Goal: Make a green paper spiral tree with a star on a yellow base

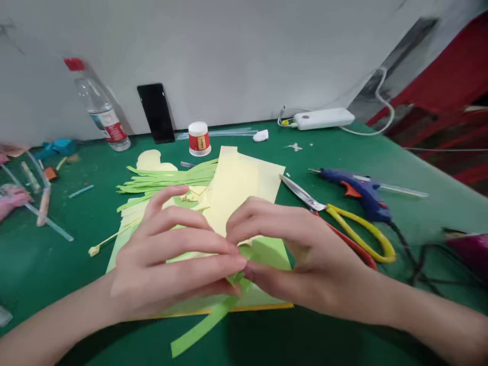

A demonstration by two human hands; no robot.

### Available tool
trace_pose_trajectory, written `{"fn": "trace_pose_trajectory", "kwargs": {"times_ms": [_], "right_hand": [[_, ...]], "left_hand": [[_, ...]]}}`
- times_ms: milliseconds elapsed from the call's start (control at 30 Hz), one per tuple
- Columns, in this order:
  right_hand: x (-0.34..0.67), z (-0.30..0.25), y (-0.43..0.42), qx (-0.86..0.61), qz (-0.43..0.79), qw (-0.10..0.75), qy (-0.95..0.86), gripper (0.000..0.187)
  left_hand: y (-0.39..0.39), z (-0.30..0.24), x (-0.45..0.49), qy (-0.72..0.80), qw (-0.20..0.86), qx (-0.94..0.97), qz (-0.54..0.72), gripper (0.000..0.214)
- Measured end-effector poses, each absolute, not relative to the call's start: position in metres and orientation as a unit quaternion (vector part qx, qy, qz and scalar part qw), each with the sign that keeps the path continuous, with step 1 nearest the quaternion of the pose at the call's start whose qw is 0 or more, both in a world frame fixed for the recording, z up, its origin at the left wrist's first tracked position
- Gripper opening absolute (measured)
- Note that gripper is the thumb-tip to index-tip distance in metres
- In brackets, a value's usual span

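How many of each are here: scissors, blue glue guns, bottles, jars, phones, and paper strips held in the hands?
Scissors: 1
Blue glue gun: 1
Water bottle: 1
Red-labelled jar: 1
Black phone: 1
Held green paper strip: 1
Total: 6

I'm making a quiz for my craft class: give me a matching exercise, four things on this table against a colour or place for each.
1 glue gun; 2 phone; 3 green paper strip; 4 scissors
A leans against the wall; B pinched between left hand and right hand; C blue body; D yellow handle
Pairs: 1-C, 2-A, 3-B, 4-D
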State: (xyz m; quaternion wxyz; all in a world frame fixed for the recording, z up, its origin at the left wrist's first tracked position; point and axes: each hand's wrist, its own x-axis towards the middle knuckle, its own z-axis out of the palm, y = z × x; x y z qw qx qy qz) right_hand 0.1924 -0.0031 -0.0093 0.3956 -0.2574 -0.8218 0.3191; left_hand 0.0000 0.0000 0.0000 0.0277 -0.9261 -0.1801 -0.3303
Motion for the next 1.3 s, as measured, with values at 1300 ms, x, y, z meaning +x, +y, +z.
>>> {"fn": "trace_pose_trajectory", "kwargs": {"times_ms": [1300], "right_hand": [[0.199, -0.011, 0.005, -0.277, 0.626, 0.244, -0.687, 0.017]], "left_hand": [[0.003, 0.007, -0.004, -0.189, -0.035, -0.932, -0.309, 0.009]]}}
